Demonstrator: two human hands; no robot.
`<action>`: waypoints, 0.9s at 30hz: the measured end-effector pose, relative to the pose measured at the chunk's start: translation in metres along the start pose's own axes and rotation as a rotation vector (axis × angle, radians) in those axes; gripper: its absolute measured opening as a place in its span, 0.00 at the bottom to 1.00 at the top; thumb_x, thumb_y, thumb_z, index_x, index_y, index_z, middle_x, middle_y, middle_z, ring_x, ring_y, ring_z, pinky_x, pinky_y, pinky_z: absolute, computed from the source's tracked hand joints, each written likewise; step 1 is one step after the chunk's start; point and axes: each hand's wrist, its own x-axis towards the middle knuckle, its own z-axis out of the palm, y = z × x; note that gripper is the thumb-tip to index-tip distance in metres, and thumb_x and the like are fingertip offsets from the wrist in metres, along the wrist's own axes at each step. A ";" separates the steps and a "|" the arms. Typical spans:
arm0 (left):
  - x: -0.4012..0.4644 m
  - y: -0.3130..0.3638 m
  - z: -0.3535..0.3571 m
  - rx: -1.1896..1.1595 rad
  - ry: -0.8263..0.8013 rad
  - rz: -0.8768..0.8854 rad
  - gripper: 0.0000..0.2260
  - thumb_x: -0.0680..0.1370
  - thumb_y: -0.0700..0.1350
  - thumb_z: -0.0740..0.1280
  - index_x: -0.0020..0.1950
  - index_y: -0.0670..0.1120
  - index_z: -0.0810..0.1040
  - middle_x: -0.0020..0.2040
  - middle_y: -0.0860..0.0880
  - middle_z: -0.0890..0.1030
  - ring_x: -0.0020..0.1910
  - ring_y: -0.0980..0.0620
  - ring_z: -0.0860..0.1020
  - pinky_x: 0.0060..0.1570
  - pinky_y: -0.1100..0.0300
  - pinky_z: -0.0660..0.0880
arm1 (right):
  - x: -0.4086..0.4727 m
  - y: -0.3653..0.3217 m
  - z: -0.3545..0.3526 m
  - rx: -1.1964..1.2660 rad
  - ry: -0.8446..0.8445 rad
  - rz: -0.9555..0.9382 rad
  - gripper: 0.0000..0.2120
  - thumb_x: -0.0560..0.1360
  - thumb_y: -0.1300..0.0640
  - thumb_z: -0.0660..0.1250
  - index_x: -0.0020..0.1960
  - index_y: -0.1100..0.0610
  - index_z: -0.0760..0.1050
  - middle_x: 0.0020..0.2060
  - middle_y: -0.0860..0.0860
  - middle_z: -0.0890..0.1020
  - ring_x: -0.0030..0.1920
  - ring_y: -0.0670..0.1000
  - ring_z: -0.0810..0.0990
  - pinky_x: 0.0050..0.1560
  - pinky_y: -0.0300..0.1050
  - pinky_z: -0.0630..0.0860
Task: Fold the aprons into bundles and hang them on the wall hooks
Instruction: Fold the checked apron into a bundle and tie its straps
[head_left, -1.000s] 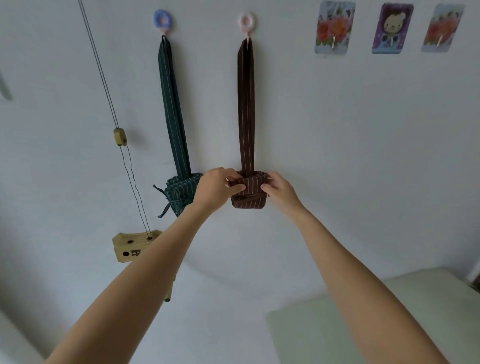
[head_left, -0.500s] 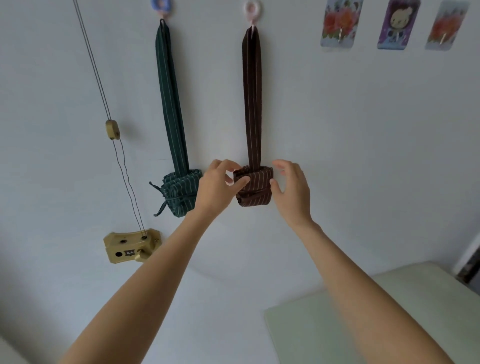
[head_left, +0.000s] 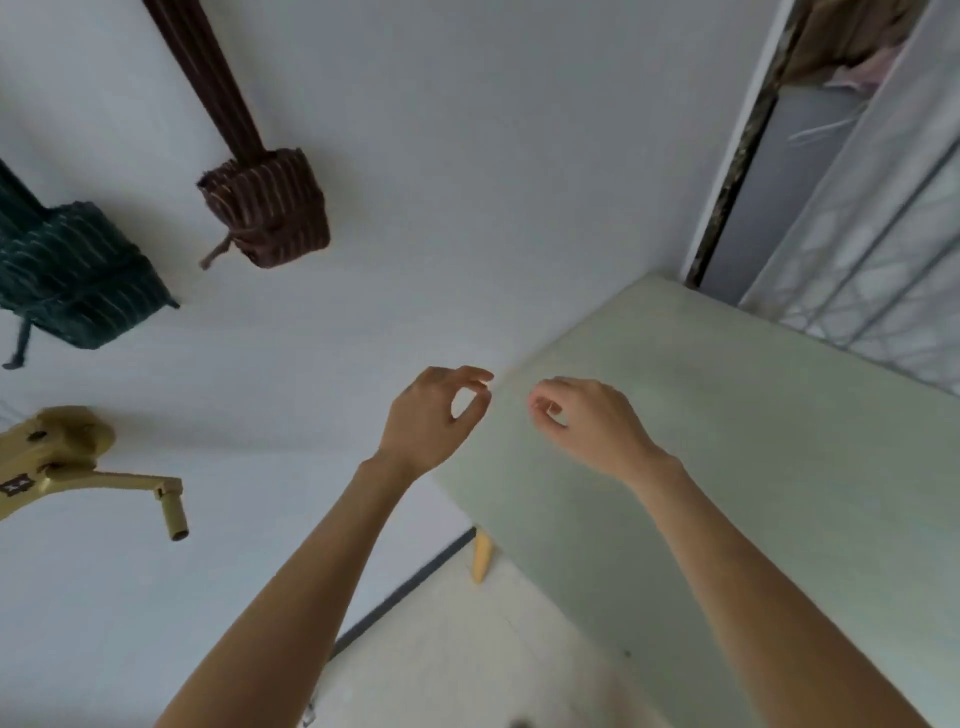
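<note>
**Pale wall carries two bundled aprons as both hands hang empty over the table**

Plain grey-white wall fills most of my remote view, with a pale green table (head_left: 727, 467) butting into its lower right corner and a curtained opening beyond. The brown apron (head_left: 267, 208), pin-striped and rolled into a squat, boxy bundle, hangs by its long flat strap near the wall's upper left; a short tie end dangles from its underside. Just beside it, at the left edge, the green apron (head_left: 78, 275) hangs as a similar striped bundle, also trailing a tie. The hooks themselves lie out of frame.

My left hand (head_left: 431, 415) hovers at the table's near corner, fingers loosely curled, thumb and forefinger almost meeting, holding nothing. My right hand (head_left: 587, 421) floats over the table edge, fingers loosely bent, likewise empty. Both are well apart from the aprons.

The cloth looks soft and slack, so I judge the loose tie ends the weak point: a snag or tug could unroll a bundle or drag its strap off the hook. A brass-coloured crank bracket (head_left: 57, 457) juts from the wall below the green bundle, another catch point.
</note>
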 end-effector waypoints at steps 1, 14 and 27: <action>-0.003 0.003 0.024 0.007 -0.138 -0.038 0.11 0.79 0.52 0.61 0.60 0.55 0.76 0.53 0.60 0.81 0.57 0.57 0.75 0.52 0.61 0.71 | -0.024 0.020 0.004 0.018 -0.100 0.114 0.07 0.76 0.52 0.62 0.50 0.51 0.77 0.46 0.44 0.82 0.45 0.49 0.80 0.43 0.44 0.74; -0.012 0.220 0.238 -0.181 -0.775 0.146 0.08 0.77 0.49 0.65 0.54 0.55 0.79 0.48 0.58 0.82 0.47 0.59 0.80 0.52 0.61 0.73 | -0.355 0.189 -0.123 -0.016 -0.071 0.746 0.08 0.78 0.56 0.63 0.55 0.51 0.78 0.49 0.44 0.81 0.49 0.43 0.77 0.50 0.41 0.73; -0.060 0.545 0.462 -0.458 -1.091 0.240 0.29 0.73 0.52 0.71 0.72 0.51 0.64 0.69 0.52 0.69 0.62 0.55 0.70 0.61 0.58 0.69 | -0.579 0.388 -0.282 0.290 0.147 1.244 0.41 0.67 0.57 0.76 0.73 0.58 0.60 0.66 0.48 0.68 0.64 0.48 0.67 0.64 0.37 0.61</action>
